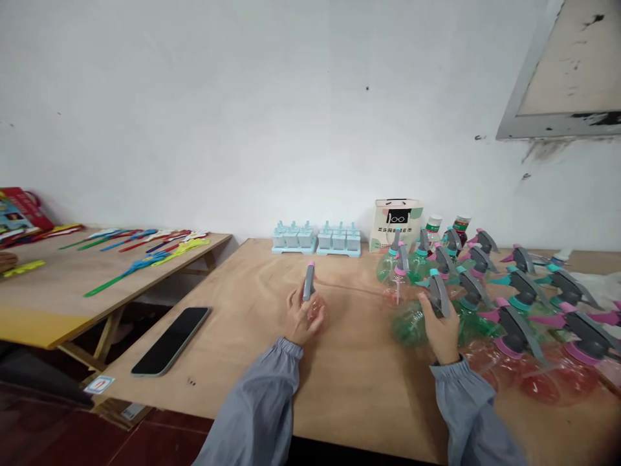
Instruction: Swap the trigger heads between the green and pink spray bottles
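Observation:
My left hand is closed around a red spray bottle with a grey and pink trigger head, standing on the wooden table in front of me. To the right, my right hand grips the grey trigger head of a green spray bottle with a light-blue nozzle. That bottle stands at the left edge of a group of red and green spray bottles. Just behind it is another red spray bottle with a pink collar.
A black phone lies on the wooden table at left. Two pale-blue popsicle molds and a printed paper bag stand by the wall. Dark bottles with white caps are behind the sprayers. Colourful fly swatters lie on another table.

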`<state>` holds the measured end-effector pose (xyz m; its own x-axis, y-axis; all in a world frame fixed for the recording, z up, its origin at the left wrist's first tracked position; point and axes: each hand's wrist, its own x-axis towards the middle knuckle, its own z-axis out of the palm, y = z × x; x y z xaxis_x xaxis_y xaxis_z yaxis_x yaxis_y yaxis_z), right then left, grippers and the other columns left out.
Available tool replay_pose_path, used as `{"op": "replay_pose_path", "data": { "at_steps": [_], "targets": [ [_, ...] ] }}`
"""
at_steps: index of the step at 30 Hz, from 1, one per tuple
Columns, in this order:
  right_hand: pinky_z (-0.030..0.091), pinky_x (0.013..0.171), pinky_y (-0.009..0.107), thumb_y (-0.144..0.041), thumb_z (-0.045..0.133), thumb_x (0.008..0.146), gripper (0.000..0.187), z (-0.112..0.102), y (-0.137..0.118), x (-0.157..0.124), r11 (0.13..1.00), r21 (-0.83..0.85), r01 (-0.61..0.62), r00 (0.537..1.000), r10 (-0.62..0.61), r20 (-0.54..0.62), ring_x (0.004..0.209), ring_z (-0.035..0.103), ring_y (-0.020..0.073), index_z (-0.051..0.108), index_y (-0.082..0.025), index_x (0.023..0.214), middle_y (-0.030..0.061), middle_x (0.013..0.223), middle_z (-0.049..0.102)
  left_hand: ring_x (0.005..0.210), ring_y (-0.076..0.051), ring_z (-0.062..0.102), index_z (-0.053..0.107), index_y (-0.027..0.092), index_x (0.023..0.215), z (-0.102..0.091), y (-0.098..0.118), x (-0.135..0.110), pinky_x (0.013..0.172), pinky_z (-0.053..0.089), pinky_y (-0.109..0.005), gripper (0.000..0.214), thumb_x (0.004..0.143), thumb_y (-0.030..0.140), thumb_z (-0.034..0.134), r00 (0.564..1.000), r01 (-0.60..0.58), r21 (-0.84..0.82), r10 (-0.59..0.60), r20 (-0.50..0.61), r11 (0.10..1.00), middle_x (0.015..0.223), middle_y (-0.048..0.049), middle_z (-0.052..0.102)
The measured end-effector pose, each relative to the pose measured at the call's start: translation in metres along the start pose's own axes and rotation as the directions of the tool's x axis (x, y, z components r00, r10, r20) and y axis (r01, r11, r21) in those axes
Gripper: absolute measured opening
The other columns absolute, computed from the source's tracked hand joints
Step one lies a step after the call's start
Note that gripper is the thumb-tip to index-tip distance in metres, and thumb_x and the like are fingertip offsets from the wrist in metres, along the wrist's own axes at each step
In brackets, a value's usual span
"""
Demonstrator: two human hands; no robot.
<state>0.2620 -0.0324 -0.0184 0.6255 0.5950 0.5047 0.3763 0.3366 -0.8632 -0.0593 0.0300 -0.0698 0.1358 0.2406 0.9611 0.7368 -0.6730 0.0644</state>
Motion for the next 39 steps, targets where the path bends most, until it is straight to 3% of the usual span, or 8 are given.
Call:
{"op": "replay_pose_path", "data": {
  "at_steps": [5, 10, 14, 17, 22, 27, 32, 39],
  "targets": [
    [0.05, 0.089, 0.044, -0.058, 0.07, 0.07, 0.051, 0.012, 0.016, -0.009, 1.0, 0.007, -0.01, 0.997, 0.009, 0.073, 0.092, 0.067, 0.0276, 0.072, -0.017, 0.1, 0.0097, 0.093, 0.075, 0.126, -0.03, 0.057, 0.043, 0.031, 0.129, -0.003, 0.003, -0.001, 0.111, 0.031, -0.062, 0.058, 0.077, 0.031, 0.069, 0.999, 0.023, -0.118, -0.028, -0.039, 0.993, 0.126, -0.0102, 0.063],
    [0.048, 0.092, 0.044, -0.058, 0.068, 0.073, 0.045, 0.01, 0.026, -0.014, 1.0, 0.024, 0.003, 0.995, -0.005, 0.103, 0.092, 0.066, 0.0256, 0.068, -0.019, 0.096, 0.0076, 0.093, 0.073, 0.121, -0.033, 0.056, 0.051, 0.025, 0.117, -0.01, 0.006, -0.003, 0.102, 0.044, -0.055, 0.051, 0.074, 0.05, 0.066, 0.945, 0.307, -0.208, -0.323, -0.046, 0.929, 0.121, -0.0127, 0.06],
    [0.048, 0.09, 0.043, -0.059, 0.07, 0.068, 0.046, 0.006, 0.033, -0.01, 1.0, 0.029, -0.003, 0.997, 0.001, 0.082, 0.087, 0.065, 0.0234, 0.063, -0.021, 0.094, 0.0048, 0.089, 0.071, 0.122, -0.03, 0.056, 0.046, 0.024, 0.13, -0.019, 0.004, 0.013, 0.101, 0.046, -0.052, 0.061, 0.076, 0.045, 0.067, 0.888, 0.444, -0.292, -0.458, 0.022, 0.847, 0.126, -0.0141, 0.056],
    [0.049, 0.085, 0.041, -0.06, 0.07, 0.068, 0.045, 0.005, 0.036, -0.01, 1.0, 0.011, -0.016, 0.988, 0.014, 0.156, 0.08, 0.064, 0.0223, 0.061, -0.022, 0.092, 0.0027, 0.082, 0.069, 0.126, -0.03, 0.055, 0.037, 0.023, 0.141, -0.023, 0.001, 0.039, 0.1, 0.048, -0.049, 0.078, 0.075, 0.045, 0.073, 0.849, 0.528, -0.425, -0.441, 0.291, 0.735, 0.139, -0.0176, 0.05],
    [0.049, 0.084, 0.04, -0.06, 0.068, 0.069, 0.046, 0.005, 0.038, -0.017, 1.0, 0.014, -0.019, 0.981, 0.016, 0.195, 0.08, 0.064, 0.0221, 0.063, -0.022, 0.093, 0.0028, 0.082, 0.069, 0.118, -0.029, 0.061, 0.047, 0.026, 0.141, -0.021, 0.0, 0.077, 0.092, 0.053, -0.043, 0.081, 0.069, 0.044, 0.079, 0.688, 0.703, -0.497, -0.312, 0.655, 0.509, 0.134, -0.0143, 0.058],
    [0.049, 0.088, 0.041, -0.061, 0.067, 0.07, 0.05, 0.003, 0.039, -0.02, 0.998, 0.013, -0.062, 0.979, 0.058, 0.196, 0.088, 0.065, 0.024, 0.064, -0.02, 0.099, 0.0041, 0.085, 0.069, 0.094, -0.021, 0.069, 0.06, 0.022, 0.127, -0.011, 0.012, 0.084, 0.092, 0.053, -0.04, 0.065, 0.068, 0.042, 0.08, 0.632, 0.773, -0.545, -0.323, 0.704, 0.324, 0.122, -0.0122, 0.067],
    [0.047, 0.091, 0.042, -0.06, 0.066, 0.072, 0.048, 0.003, 0.044, -0.021, 0.999, 0.028, -0.032, 0.985, 0.026, 0.172, 0.09, 0.064, 0.0235, 0.064, -0.022, 0.102, 0.0038, 0.089, 0.07, 0.07, -0.015, 0.067, 0.068, 0.016, 0.106, -0.001, 0.028, 0.078, 0.071, 0.055, -0.03, 0.048, 0.07, 0.047, 0.065, 0.475, 0.838, -0.544, -0.43, 0.768, -0.045, 0.11, -0.0118, 0.072],
    [0.047, 0.089, 0.042, -0.059, 0.065, 0.073, 0.049, 0.002, 0.05, -0.024, 0.999, 0.01, -0.049, 0.987, 0.047, 0.155, 0.089, 0.063, 0.0236, 0.062, -0.022, 0.104, 0.0046, 0.091, 0.069, 0.091, -0.026, 0.071, 0.068, 0.015, 0.098, 0.0, 0.043, 0.082, 0.077, 0.055, -0.035, 0.04, 0.066, 0.039, 0.067, 0.454, 0.848, -0.519, -0.357, 0.816, -0.107, 0.099, -0.0111, 0.074]
  ]
}}
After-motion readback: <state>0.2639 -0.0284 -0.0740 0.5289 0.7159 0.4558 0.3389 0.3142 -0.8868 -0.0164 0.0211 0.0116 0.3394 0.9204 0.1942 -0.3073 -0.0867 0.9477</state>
